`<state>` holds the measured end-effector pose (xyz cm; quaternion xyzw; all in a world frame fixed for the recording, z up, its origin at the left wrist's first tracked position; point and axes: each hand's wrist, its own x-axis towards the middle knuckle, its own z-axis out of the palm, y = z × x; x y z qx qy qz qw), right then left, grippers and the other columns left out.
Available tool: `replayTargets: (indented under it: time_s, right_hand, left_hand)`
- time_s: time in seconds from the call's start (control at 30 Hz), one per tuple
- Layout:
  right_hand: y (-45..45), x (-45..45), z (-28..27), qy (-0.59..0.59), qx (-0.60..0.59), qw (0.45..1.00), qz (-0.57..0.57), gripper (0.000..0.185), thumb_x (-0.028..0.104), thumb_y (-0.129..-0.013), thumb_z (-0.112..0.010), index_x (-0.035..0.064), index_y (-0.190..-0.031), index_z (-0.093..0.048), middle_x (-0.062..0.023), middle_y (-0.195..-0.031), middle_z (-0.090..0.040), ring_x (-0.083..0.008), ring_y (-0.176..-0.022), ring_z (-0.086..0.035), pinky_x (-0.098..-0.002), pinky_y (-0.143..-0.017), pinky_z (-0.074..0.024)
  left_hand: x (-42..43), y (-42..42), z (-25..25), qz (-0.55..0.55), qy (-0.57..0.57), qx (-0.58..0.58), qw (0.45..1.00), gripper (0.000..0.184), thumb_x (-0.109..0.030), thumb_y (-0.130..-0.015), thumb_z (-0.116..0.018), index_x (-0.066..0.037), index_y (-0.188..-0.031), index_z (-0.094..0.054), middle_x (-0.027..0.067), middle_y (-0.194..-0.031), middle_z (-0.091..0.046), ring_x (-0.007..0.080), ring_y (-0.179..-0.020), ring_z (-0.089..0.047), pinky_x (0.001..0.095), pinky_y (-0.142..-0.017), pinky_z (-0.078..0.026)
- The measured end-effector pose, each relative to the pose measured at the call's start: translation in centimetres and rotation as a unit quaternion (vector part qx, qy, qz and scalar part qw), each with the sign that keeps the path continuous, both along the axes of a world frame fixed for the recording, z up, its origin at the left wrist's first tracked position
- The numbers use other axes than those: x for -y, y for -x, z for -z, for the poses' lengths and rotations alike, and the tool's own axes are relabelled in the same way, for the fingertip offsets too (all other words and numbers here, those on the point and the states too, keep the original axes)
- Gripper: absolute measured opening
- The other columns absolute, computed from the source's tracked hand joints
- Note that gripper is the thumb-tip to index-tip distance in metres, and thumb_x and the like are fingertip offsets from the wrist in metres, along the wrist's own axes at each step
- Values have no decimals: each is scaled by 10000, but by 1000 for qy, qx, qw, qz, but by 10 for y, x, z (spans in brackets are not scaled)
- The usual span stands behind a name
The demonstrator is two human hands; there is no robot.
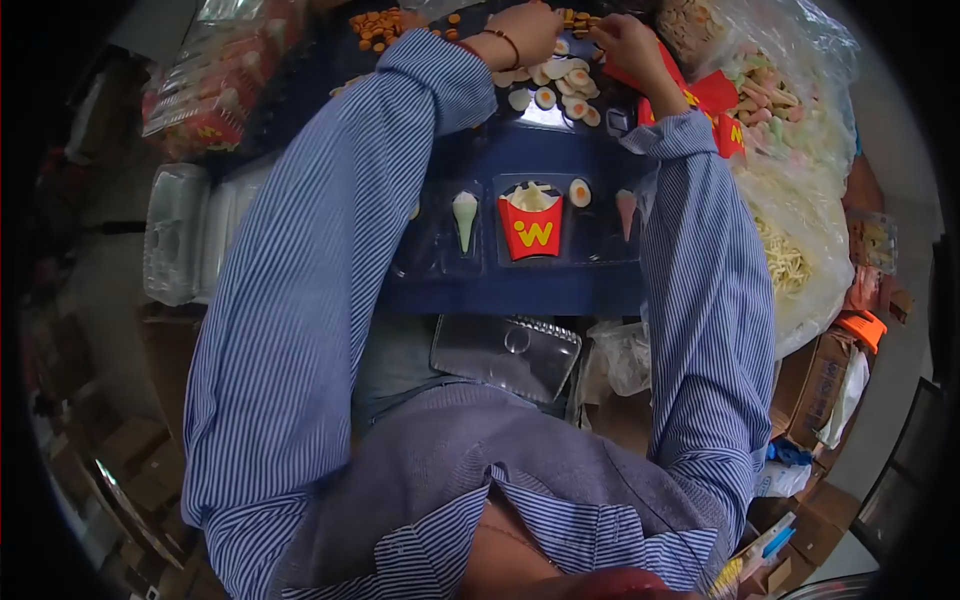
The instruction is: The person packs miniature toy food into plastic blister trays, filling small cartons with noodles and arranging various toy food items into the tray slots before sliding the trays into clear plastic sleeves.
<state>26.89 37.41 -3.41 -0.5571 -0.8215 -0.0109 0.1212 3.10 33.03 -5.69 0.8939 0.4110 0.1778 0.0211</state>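
At the far side of the blue table, my left hand (pixel 526 36) is at the top edge of the view, its fingers curled beside small orange-brown pieces (pixel 578 20). Beside it on the right, my right hand (pixel 634 48) has its fingers drawn together; whatever either hand grips is too small to make out. Below them lies a pile of white egg-shaped gummies (pixel 572 80). Nearer me, a clear plastic tray (pixel 575 245) holds a red fries box (pixel 530 225) with a yellow W, an egg gummy (pixel 579 193) and a pink cone-shaped piece (pixel 626 215). A green cone-shaped piece (pixel 465 222) lies left of them.
Orange-brown pieces (pixel 376 28) are heaped at the back left. Red fries boxes (pixel 730 128) lie beside my right forearm. Bags of pale sticks (pixel 785 255) and pastel candies (pixel 765 95) line the right. Clear containers (pixel 175 235) stand left; a clear lid (pixel 505 355) rests by my lap.
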Motion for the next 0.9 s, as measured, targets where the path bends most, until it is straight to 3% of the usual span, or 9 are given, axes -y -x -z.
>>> replayTargets:
  time_s: [0.1, 0.2, 0.3, 0.4, 0.5, 0.6, 0.73, 0.8, 0.9]
  right_hand:
    - [-6, 47, -41, 211, -448, 865, 83, 258, 191, -988, -607, 32, -1181, -671, -66, -1097, -691, -140, -914, -655, -275, -810, -535]
    - [22, 135, -116, 268, -606, 730, 169, 300, 109, -996, -565, 5, -1276, -585, -75, -1111, -668, -141, -929, -654, -243, -843, -521]
    - [-12, 168, -119, 287, -613, 711, 189, 283, 104, -1004, -542, -10, -1263, -567, -87, -1148, -646, -153, -954, -655, -263, -863, -527]
    - [-59, 198, -92, 371, -684, 624, -76, 272, 87, -993, -543, -26, -1239, -565, -123, -1145, -646, -186, -1018, -658, -287, -911, -529]
    - [-65, 240, -75, 374, -723, 578, -53, 226, 74, -994, -537, -38, -1182, -597, -162, -1153, -669, -249, -1026, -687, -335, -915, -549]
    - [-60, 288, -52, 370, -724, 581, 34, 229, 56, -962, -598, -46, -1167, -596, -176, -1141, -672, -249, -1032, -689, -343, -914, -549]
    - [-19, 328, -31, 290, -616, 722, 124, 159, 32, -909, -678, -23, -1058, -668, -102, -945, -720, -215, -929, -710, -314, -821, -556]
    - [-3, 339, -28, 110, -359, 923, 86, 139, 59, -855, -723, 45, -992, -709, -68, -905, -716, -226, -852, -687, -351, -753, -522]
    - [4, 344, 1, -52, -255, 963, 65, 105, 111, -788, -770, 122, -875, -712, -19, -860, -697, -243, -836, -615, -373, -733, -422]
  left_hand:
    - [-23, -38, 25, -17, 30, -30, 999, 199, -152, -861, -682, -36, -1014, -631, 107, -1035, -592, 287, -940, -627, 379, -790, -527]
    - [-34, -58, 39, -25, 45, -42, 998, 194, -146, -859, -682, -35, -1010, -630, 108, -1031, -592, 287, -934, -629, 378, -788, -527]
    - [-35, -66, 42, -22, 54, -31, 998, 190, -140, -858, -682, -35, -1006, -629, 109, -1027, -592, 288, -928, -630, 378, -785, -528]
    - [-28, -66, 34, -10, 59, 9, 998, 185, -133, -856, -682, -34, -1002, -628, 110, -1022, -591, 288, -923, -632, 377, -783, -528]
    - [7, -56, -1, 26, 84, 81, 993, 180, -127, -854, -682, -34, -999, -628, 111, -1018, -591, 289, -917, -634, 376, -781, -528]
    - [85, -42, -53, 97, 131, 140, 977, 176, -120, -852, -682, -33, -995, -627, 112, -1013, -590, 289, -911, -635, 375, -778, -528]
    - [214, -18, -65, 154, 148, 220, 952, 105, -41, -813, -616, -20, -914, -598, 140, -922, -572, 326, -894, -634, 407, -737, -528]
    - [253, -15, -49, 149, 121, 198, 961, 163, -21, -827, -650, -17, -986, -616, 104, -965, -603, 285, -902, -634, 365, -774, -530]
    - [277, -15, -32, 113, 126, 172, 970, 174, -8, -815, -644, -15, -987, -616, 102, -979, -612, 288, -915, -629, 366, -776, -530]
